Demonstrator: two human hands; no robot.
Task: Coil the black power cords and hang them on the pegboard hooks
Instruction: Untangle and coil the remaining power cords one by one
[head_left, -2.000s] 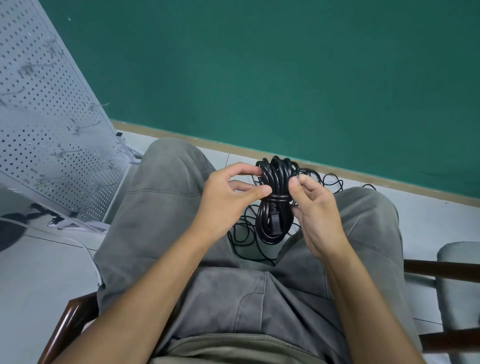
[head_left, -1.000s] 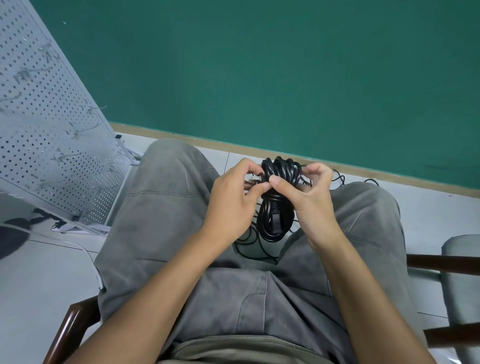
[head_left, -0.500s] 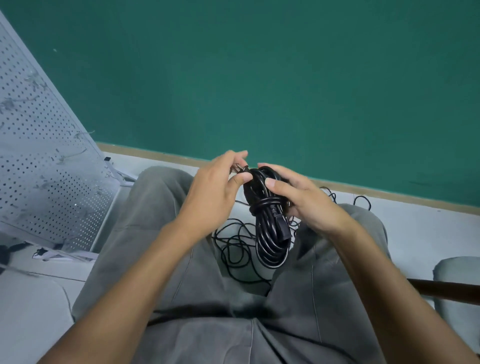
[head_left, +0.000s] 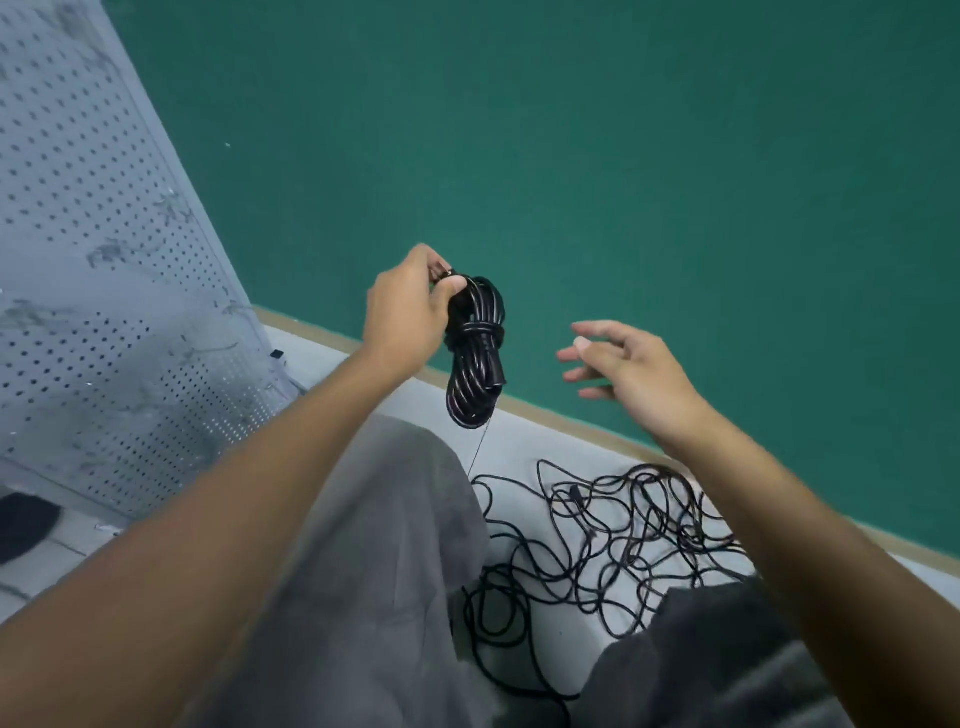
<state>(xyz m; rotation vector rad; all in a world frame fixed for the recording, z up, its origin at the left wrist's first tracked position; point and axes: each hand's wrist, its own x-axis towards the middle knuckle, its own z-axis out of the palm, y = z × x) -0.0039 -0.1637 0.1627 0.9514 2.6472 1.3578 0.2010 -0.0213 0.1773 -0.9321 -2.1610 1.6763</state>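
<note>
— Thumb and fingers of the left hand (head_left: 408, 317) pinch the top of the coil (head_left: 475, 353), right by the plug end.

— And the right hand (head_left: 631, 371)?

— Off it, holding nothing, fingers loosely spread, apart from the coil on its right.

— Where's the coil now?

— Hanging up in the air from that left hand, in front of the green wall (head_left: 623, 156), bound round its middle by a few turns of its own cord. A thin strand trails down from its bottom.

— Down to what?

— Toward the loose cords (head_left: 639, 540), a black tangle on the floor (head_left: 524, 447) between the knees.

— The pegboard (head_left: 104, 291)?

— At the left, leaning, well apart from the coil. Its hooks look blurred from here.
</note>
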